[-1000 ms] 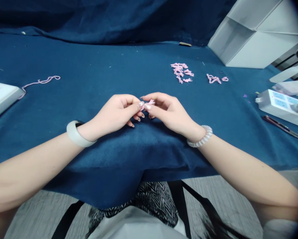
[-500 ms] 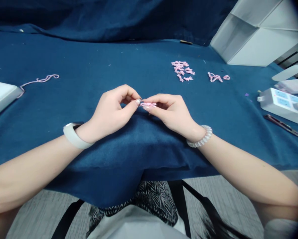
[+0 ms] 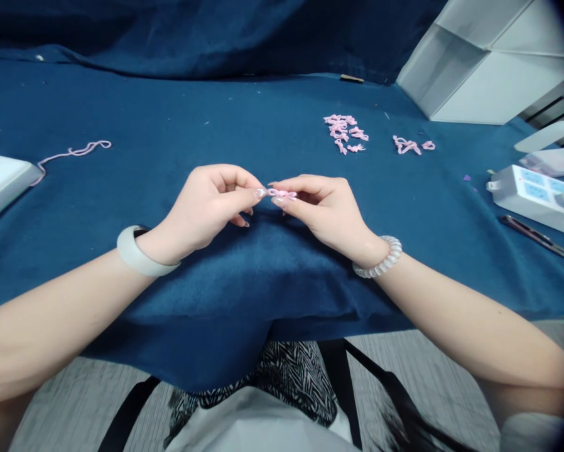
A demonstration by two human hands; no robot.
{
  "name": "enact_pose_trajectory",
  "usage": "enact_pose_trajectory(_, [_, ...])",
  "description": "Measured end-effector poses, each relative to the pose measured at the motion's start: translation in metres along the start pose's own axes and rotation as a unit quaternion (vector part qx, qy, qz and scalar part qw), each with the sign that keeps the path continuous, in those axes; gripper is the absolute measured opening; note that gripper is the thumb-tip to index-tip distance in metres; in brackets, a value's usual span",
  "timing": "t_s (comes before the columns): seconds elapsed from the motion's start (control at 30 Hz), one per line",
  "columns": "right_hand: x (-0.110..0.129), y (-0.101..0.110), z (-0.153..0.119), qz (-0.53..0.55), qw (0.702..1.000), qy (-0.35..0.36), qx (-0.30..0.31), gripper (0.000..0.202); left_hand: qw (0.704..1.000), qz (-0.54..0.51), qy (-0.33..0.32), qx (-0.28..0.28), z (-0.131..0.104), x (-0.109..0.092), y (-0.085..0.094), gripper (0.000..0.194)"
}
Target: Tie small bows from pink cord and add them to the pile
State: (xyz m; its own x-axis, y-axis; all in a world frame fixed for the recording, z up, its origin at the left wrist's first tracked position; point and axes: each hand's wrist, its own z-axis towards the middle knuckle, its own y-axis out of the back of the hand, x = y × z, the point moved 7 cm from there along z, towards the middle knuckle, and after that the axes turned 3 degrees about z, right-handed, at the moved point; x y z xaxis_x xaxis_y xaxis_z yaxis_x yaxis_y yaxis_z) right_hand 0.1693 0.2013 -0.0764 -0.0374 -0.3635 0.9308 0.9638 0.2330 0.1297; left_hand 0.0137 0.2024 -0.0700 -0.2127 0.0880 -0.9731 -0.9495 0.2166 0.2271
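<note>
A small knotted pink cord piece (image 3: 283,195) is held between my two hands near the front edge of the blue cloth. My right hand (image 3: 326,207) pinches it between thumb and fingers. At its left end, the thumb and index finger of my left hand (image 3: 216,201) are pressed together on it, with the other fingers curled below. Behind my right hand lies a cluster of several pink knotted pieces (image 3: 339,129), and a smaller group of pink pieces (image 3: 407,145) is to its right.
A loose pink cord (image 3: 81,150) runs from a white box (image 3: 4,182) at the left. Toward the right lie dark thread snips (image 3: 536,237) and a white case (image 3: 541,194). A white shelf unit (image 3: 489,88) stands at the back right.
My left hand has shifted slightly left and flattened, and its lower fingers now show beneath the thumb. My right hand has barely moved and keeps its pinch on the pink piece.
</note>
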Motion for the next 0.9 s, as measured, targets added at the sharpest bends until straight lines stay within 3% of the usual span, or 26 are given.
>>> enact_pose_trajectory(0.3, [0.0025, -0.0008, -0.0015, 0.004, 1.0, 0.013, 0.003, 0.018, 0.999, 0.02, 0.028, -0.017, 0.0004, 0.0044, 0.0006, 0.015])
enact_pose_trajectory(0.53, [0.0034, -0.0001, -0.0015, -0.008, 1.0, 0.017, -0.001, 0.018, 1.0, 0.001, 0.028, 0.008, 0.0016, 0.0077, -0.003, 0.015])
enact_pose_trajectory(0.73, [0.0021, 0.0005, -0.0018, -0.004, 1.0, 0.016, -0.001, 0.021, 0.999, -0.034, -0.007, -0.042, 0.0023, 0.0036, 0.0054, 0.01])
enact_pose_trajectory(0.9, [0.003, -0.0006, -0.002, 0.001, 1.0, 0.015, 0.001, 0.02, 0.999, -0.036, 0.01, -0.007, 0.0011, 0.0036, 0.001, 0.01])
